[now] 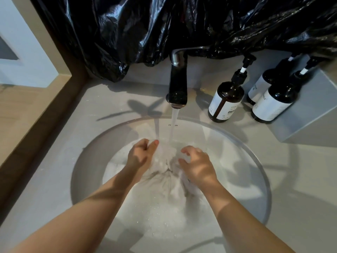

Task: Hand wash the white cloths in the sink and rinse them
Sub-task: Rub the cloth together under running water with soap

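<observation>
1. A grey desk [45, 189] holds one round sink [262, 172], with crumpled black plastic [182, 21] hanging behind.
2. One dark tap [178, 84] runs a single stream. Three dark pump bottles [225, 101] stand to the right of it.
3. One wet bunch of white cloth [164, 161] lies in the sink, under the tap.
4. My left hand [140, 154] reaches in, its fingers [155, 143] pinching the cloth below the tap.
5. My right hand [198, 165] arches over the cloth with bent fingers; I cannot tell whether they grip it.

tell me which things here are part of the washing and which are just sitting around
In use:
cloth, gripped by left hand and right hand
sink
tap, running onto the cloth

Just lying about:
bottles
black plastic
grey box
</observation>
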{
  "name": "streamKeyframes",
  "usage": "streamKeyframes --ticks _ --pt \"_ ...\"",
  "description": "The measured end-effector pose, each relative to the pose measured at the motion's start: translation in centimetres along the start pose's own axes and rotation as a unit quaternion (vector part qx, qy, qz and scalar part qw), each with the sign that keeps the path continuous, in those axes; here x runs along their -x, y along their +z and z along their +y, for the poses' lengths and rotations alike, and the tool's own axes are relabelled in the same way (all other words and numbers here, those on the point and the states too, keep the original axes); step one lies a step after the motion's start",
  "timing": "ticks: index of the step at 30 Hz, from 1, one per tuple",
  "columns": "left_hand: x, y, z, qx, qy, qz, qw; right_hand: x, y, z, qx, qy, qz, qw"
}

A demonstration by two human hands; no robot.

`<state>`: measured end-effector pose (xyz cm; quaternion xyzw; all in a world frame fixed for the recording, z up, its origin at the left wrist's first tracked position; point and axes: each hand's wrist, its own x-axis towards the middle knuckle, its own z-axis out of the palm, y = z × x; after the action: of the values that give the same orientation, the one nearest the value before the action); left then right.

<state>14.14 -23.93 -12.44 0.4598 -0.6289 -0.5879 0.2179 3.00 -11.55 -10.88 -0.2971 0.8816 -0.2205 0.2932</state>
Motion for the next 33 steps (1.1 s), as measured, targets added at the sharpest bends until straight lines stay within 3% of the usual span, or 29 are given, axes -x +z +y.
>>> streamKeyframes --ticks 3,5,8,10,13,15,17,19,21,25,27,33 --pt "0.9 -0.7 1.7 -0.074 0.013 -0.186 0.98 0.5 0.7 0.9 -0.034 -0.001 -0.024 0.999" --pt "1.0 -1.3 2.4 -0.05 0.031 -0.278 0.959 0.7 1.1 1.0 -0.097 -0.031 -0.016 0.995" --pt "0.6 -1.4 3.0 0.038 0.059 -0.229 0.971 0.6 0.4 0.0 -0.177 -0.021 -0.008 0.984" --pt "-0.1 -1.2 3.1 -0.014 0.07 -0.177 0.982 0.2 -1.0 -1.0 -0.192 -0.025 0.069 0.979" --pt "-0.7 -1.3 3.3 -0.168 0.029 -0.238 0.956 -0.3 -3.3 -2.7 -0.264 -0.031 0.13 0.955" --pt "-1.0 -1.3 3.2 -0.187 -0.025 -0.258 0.948 0.0 -4.9 -4.3 -0.298 -0.065 0.148 0.941" --pt "-1.1 -0.9 3.3 -0.21 -0.03 -0.225 0.951 0.0 -6.9 -6.1 -0.3 -0.103 0.179 0.931" --pt "-0.8 -0.4 3.5 -0.219 -0.035 -0.193 0.956 -0.4 -9.0 -8.2 -0.316 -0.089 0.197 0.924" --pt "-0.6 0.1 3.6 -0.225 -0.052 -0.181 0.956 -1.1 -11.0 -10.4 -0.37 -0.044 0.179 0.91" --pt "-0.5 0.5 3.4 -0.222 -0.064 -0.199 0.953 -2.4 -13.7 -13.9 -0.545 0.024 0.125 0.829" --pt "-0.4 0.6 3.3 -0.219 -0.065 -0.202 0.952 -2.8 -14.2 -14.5 -0.574 0.048 0.122 0.809" --pt "-0.4 0.0 3.2 -0.258 -0.021 -0.184 0.948 -2.7 -12.2 -11.2 -0.542 0.082 0.156 0.822"
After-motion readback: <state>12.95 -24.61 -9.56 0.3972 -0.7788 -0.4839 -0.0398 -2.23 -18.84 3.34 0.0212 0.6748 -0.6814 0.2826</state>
